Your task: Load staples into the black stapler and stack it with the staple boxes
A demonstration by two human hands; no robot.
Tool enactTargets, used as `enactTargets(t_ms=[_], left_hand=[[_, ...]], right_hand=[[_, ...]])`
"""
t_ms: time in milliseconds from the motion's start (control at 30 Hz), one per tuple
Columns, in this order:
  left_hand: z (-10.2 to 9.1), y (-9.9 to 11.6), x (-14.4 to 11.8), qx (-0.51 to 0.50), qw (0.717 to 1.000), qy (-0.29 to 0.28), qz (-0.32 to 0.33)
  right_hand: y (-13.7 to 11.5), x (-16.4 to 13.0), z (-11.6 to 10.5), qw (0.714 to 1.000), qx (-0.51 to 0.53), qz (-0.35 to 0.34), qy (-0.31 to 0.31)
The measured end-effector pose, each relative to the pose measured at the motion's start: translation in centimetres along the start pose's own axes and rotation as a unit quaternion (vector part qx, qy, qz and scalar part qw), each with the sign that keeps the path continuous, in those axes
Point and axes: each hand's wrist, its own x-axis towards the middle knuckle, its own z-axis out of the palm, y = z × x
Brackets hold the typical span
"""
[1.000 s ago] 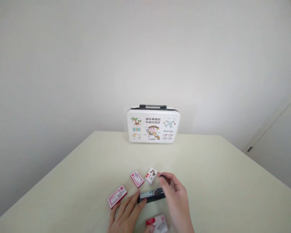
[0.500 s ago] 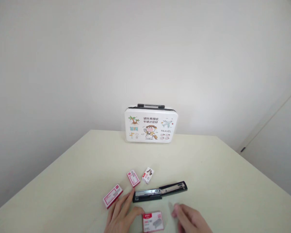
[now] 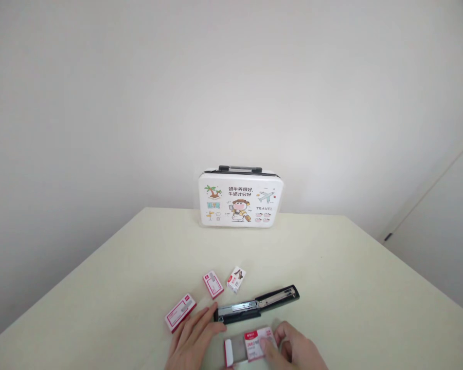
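Observation:
A black stapler (image 3: 256, 304) lies unfolded flat on the cream table (image 3: 351, 288), its metal channel facing up. My left hand (image 3: 195, 341) rests flat on the table with its fingertips against the stapler's left end. My right hand (image 3: 295, 349) grips the sleeve of a red-and-white staple box (image 3: 250, 347) at the near edge. The box's inner tray sticks out to the left. Three more small red-and-white boxes lie beyond: one (image 3: 180, 312) at the left, one (image 3: 213, 284) in the middle, one (image 3: 236, 279) with a picture on it.
A white travel case (image 3: 239, 198) with cartoon prints and a black handle stands upright at the table's far edge against the wall. A pale door or cabinet front (image 3: 440, 231) shows at the right.
The stapler's top arm was swung out to the right and it now lies open. My right hand left the stapler, came to the near staple box and slid its tray out.

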Motion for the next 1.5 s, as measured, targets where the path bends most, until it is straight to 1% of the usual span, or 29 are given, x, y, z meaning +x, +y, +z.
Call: enactTargets(t_ms=[67, 167, 233, 300, 400, 467, 533, 633, 700, 800, 900, 1000, 1067, 1167, 1200, 1267, 1400, 1500], left_hand=[[0.2, -0.1, -0.1, 0.004, 1.0, 0.009, 0.013], [0.3, -0.3, -0.1, 0.016, 0.999, 0.019, 0.032], [0.0, -0.4, -0.1, 0.032, 0.999, 0.022, 0.038], [-0.4, -0.6, 0.1, 0.042, 0.997, 0.01, 0.063], [-1.0, -0.9, 0.3, 0.046, 0.994, 0.001, 0.097], [-1.2, -1.0, 0.4, 0.05, 0.994, 0.016, 0.096], [-1.2, -1.0, 0.5, 0.052, 0.994, 0.028, 0.095], [-1.0, -1.0, 0.5, 0.038, 0.995, 0.024, 0.09], [-0.8, -0.9, 0.4, 0.019, 0.996, 0.018, 0.081], [-0.4, -1.0, 0.3, -0.003, 0.998, 0.022, 0.057], [-0.2, -1.1, 0.2, -0.009, 0.999, 0.006, 0.051], [-0.4, -1.3, 0.2, -0.016, 0.998, -0.02, 0.053], [-0.6, -1.3, 0.3, -0.031, 0.998, -0.025, 0.04], [-1.0, -1.2, 0.3, -0.072, 0.996, -0.037, 0.026], [-1.0, -1.2, 0.3, -0.084, 0.995, -0.04, 0.021], [-1.1, -1.0, 0.3, -0.098, 0.994, -0.041, 0.014], [-1.1, -0.7, 0.5, -0.094, 0.995, -0.026, 0.009], [-1.4, -0.8, 0.4, -0.085, 0.996, -0.002, 0.032]], right_hand=[[-1.6, -0.3, -0.6, 0.999, -0.027, -0.017, 0.027], [-3.5, -0.1, -1.0, 0.996, -0.067, -0.049, 0.018], [-4.1, 0.2, -1.0, 0.994, -0.102, -0.045, 0.014], [-4.3, 0.4, -1.1, 0.992, -0.113, -0.042, 0.023], [-4.9, 0.5, -0.9, 0.994, -0.07, -0.082, 0.036], [-5.7, 0.5, -0.3, 0.992, -0.03, -0.115, 0.033], [-6.5, 0.7, 0.8, 0.991, 0.012, -0.131, 0.018], [-7.1, 1.4, 2.9, 0.988, 0.092, -0.121, -0.006], [-7.4, 1.8, 4.1, 0.984, 0.137, -0.111, -0.002], [-8.0, 2.1, 4.9, 0.98, 0.155, -0.126, 0.002], [-9.3, 1.9, 4.6, 0.981, 0.12, -0.155, 0.007], [-10.5, 1.3, 3.5, 0.98, 0.083, -0.182, 0.023], [-10.9, 0.8, 2.7, 0.979, 0.051, -0.199, 0.011], [-10.5, 0.4, 2.1, 0.973, -0.037, -0.222, -0.051], [-10.3, 0.4, 2.1, 0.968, -0.072, -0.227, -0.074], [-10.0, 0.4, 2.4, 0.959, -0.13, -0.229, -0.1], [-10.1, 0.4, 2.7, 0.951, -0.184, -0.225, -0.109], [-9.6, 0.1, 1.6, 0.955, -0.164, -0.225, -0.105]])
